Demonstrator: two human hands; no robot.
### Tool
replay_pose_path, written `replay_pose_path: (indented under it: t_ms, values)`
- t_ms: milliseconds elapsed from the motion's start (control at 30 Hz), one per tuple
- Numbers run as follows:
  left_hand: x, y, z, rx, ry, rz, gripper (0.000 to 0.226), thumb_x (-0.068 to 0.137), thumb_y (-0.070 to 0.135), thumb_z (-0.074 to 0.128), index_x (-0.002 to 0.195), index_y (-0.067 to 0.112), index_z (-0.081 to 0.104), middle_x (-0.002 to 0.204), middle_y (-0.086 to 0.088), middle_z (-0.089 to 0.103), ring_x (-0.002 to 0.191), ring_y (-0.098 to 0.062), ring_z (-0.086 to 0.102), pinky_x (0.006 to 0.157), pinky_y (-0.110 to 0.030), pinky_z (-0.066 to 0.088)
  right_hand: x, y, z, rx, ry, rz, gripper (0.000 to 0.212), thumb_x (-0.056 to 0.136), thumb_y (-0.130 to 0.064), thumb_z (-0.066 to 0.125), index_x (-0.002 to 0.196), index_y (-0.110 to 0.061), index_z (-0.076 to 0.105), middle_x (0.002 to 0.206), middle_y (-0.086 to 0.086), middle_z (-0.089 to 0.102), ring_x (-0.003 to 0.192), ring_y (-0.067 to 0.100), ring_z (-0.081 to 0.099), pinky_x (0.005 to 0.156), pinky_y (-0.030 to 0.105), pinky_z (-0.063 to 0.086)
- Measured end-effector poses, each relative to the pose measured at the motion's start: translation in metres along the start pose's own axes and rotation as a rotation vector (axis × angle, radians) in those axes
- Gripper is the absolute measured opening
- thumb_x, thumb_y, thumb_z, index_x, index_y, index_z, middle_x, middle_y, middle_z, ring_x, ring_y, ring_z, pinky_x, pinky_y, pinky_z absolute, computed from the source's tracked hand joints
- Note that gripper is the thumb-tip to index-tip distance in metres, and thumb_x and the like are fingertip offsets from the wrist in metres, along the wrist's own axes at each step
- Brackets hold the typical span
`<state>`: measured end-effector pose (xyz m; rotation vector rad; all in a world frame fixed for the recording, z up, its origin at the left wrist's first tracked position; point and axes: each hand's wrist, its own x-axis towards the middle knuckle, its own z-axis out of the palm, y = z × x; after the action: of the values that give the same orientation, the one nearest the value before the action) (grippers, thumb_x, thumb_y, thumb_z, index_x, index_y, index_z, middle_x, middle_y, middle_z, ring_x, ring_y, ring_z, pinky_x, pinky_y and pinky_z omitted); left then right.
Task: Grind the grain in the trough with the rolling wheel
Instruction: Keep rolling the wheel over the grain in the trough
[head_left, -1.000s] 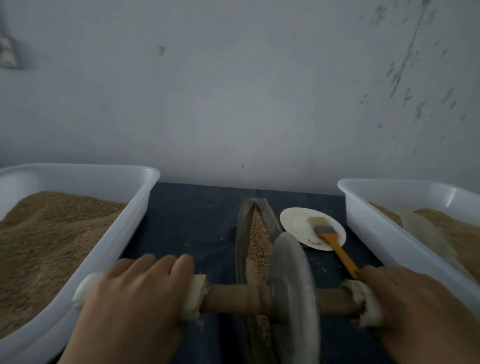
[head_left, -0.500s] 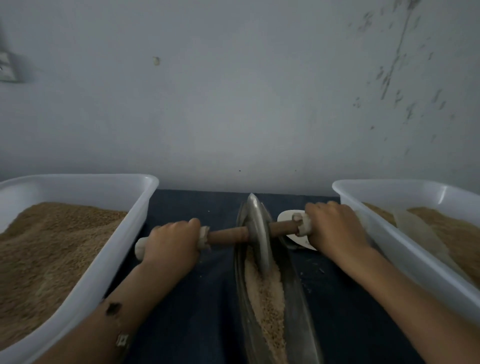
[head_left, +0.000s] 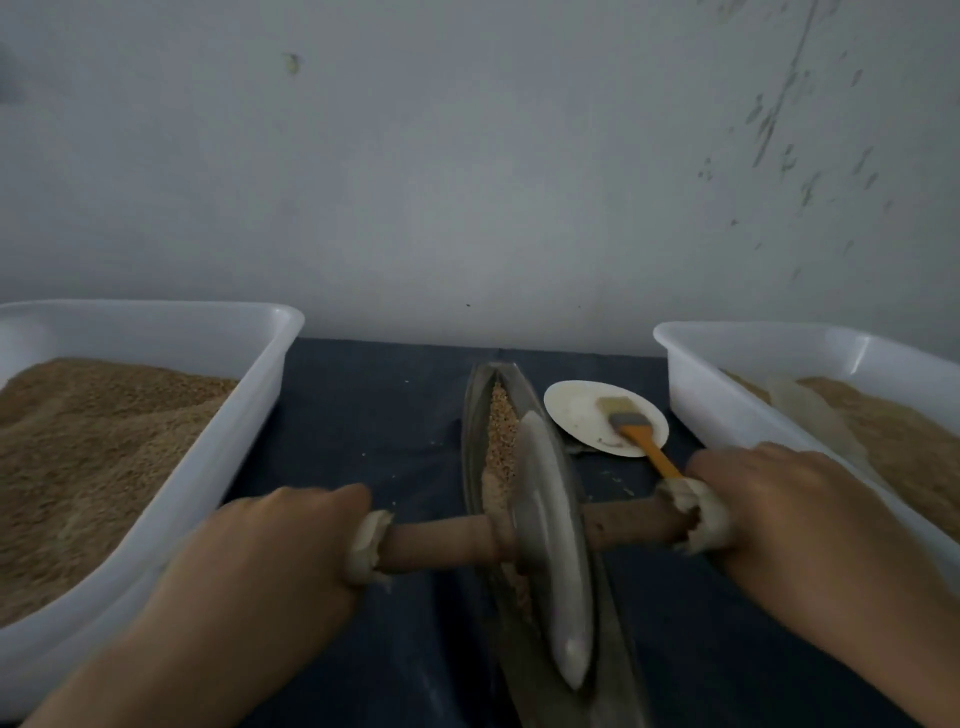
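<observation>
We have both hands on the axle (head_left: 436, 543) of the rolling wheel (head_left: 553, 545). Left hand (head_left: 270, 561) is curled round the left end, fingers wrapped over the cloth-padded grip (head_left: 368, 545). Right hand (head_left: 779, 512) grips the right end the same way, its padding (head_left: 698, 514) bunched at the inner edge of the fist.

The wheel stands upright on edge between the hands, seated in the trough (head_left: 470, 452). Half a second ago it sat at the far tip of the trough with our arms stretched out; now it is back at the near half, hands pulled in close to us, much like the position a second ago. Grain (head_left: 501, 421) shows in the channel beyond the wheel, out past the hands; a thin strip also shows just under the axle on the left-hand side of the wheel. The near stretch is hidden by the wheel.

The paper plate (head_left: 576, 410) with the orange-handled brush (head_left: 636, 428) lies just beyond the right hand, uncovered again; the right hand hid most of it half a second ago. The brush handle tip nearly meets the right-hand padding.

A white tub (head_left: 249, 395) of grain sits outboard of the left hand, another tub (head_left: 727, 405) outboard of the right. A dark cloth (head_left: 374, 405) covers the bench. Both tubs are unmoved.
</observation>
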<state>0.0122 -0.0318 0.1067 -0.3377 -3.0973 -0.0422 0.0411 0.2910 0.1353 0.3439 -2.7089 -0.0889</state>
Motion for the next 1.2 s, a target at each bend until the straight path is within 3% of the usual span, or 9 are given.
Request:
replay_pose_path:
  t_ms: [100,267,367,500,733,867,1000,1100,1200]
  values:
    - [-0.004,0.003,-0.005,0.043,-0.032,0.014,0.025,0.078,0.052,0.056,0.075,0.036,0.037,0.076,0.015,0.05,0.073,0.002,0.052,0.077,-0.024,0.048,0.001,0.003,-0.002,-0.057,-0.223,0.049,0.031,0.07,-0.034,0.071,0.075,-0.042,0.041,0.075,-0.014,0.05,0.074,0.005,0.05,0.073,0.028,0.041]
    - [0.011,0.014,-0.005,0.113,0.266,0.001,0.024,0.084,0.038,0.049,0.072,0.031,0.031,0.072,0.013,0.046,0.065,-0.002,0.046,0.056,-0.022,0.032,0.019,-0.001,0.026,-0.031,-0.098,0.111,0.028,0.068,-0.018,0.072,0.074,-0.033,0.049,0.065,-0.011,0.05,0.063,0.011,0.049,0.057,0.028,0.035]
    - [0.046,0.014,0.0,0.148,0.412,-0.026,0.028,0.086,0.035,0.054,0.075,0.03,0.028,0.08,0.012,0.049,0.073,-0.01,0.048,0.068,-0.027,0.034,0.048,0.003,0.051,-0.022,0.031,0.149,0.028,0.071,-0.016,0.072,0.096,-0.023,0.061,0.081,0.001,0.065,0.073,0.025,0.058,0.062,0.034,0.039]
    - [0.087,0.011,0.003,0.168,0.461,-0.066,0.027,0.085,0.025,0.059,0.082,0.025,0.032,0.091,0.003,0.059,0.084,-0.017,0.056,0.075,-0.031,0.037,0.086,0.009,0.072,-0.069,0.073,0.215,0.013,0.082,-0.013,0.057,0.084,-0.02,0.047,0.088,0.004,0.061,0.075,0.023,0.049,0.062,0.033,0.031]
    - [0.076,0.002,0.019,0.065,0.442,-0.062,0.026,0.084,0.028,0.058,0.073,0.027,0.035,0.07,0.011,0.043,0.067,-0.011,0.044,0.067,-0.027,0.034,0.066,-0.004,0.055,-0.148,0.305,0.079,0.027,0.057,0.004,0.074,0.075,-0.008,0.057,0.066,0.01,0.056,0.061,0.032,0.052,0.058,0.032,0.027]
    - [0.031,0.008,0.005,0.076,0.343,-0.01,0.027,0.085,0.035,0.051,0.068,0.03,0.031,0.07,0.014,0.045,0.064,-0.005,0.045,0.06,-0.024,0.029,0.026,-0.005,0.041,-0.058,0.215,0.07,0.039,0.054,-0.007,0.084,0.087,-0.013,0.063,0.073,0.004,0.06,0.068,0.028,0.054,0.062,0.036,0.039]
    - [-0.014,0.013,-0.012,0.126,0.334,0.055,0.025,0.082,0.047,0.048,0.07,0.036,0.03,0.069,0.014,0.044,0.062,0.001,0.042,0.052,-0.017,0.025,-0.01,-0.003,0.025,-0.012,0.083,0.094,0.042,0.05,-0.012,0.084,0.072,-0.029,0.053,0.065,-0.011,0.047,0.06,0.013,0.042,0.056,0.029,0.031]
    - [-0.026,0.015,-0.018,0.146,0.351,0.114,0.045,0.064,0.045,0.07,0.065,0.034,0.026,0.059,0.014,0.037,0.056,-0.002,0.043,0.055,-0.022,0.036,-0.023,-0.001,0.017,0.004,0.085,0.08,0.046,0.04,-0.012,0.086,0.069,-0.029,0.054,0.061,-0.014,0.042,0.054,0.01,0.038,0.051,0.024,0.025]
    - [-0.024,0.019,-0.02,0.069,0.39,0.171,0.076,0.037,0.022,0.085,0.063,0.037,0.015,0.049,0.016,0.023,0.038,-0.006,0.031,0.042,-0.018,0.024,-0.02,0.0,0.023,0.022,0.105,0.063,0.042,0.044,-0.01,0.084,0.068,-0.026,0.054,0.059,-0.012,0.042,0.053,0.012,0.038,0.05,0.026,0.027]
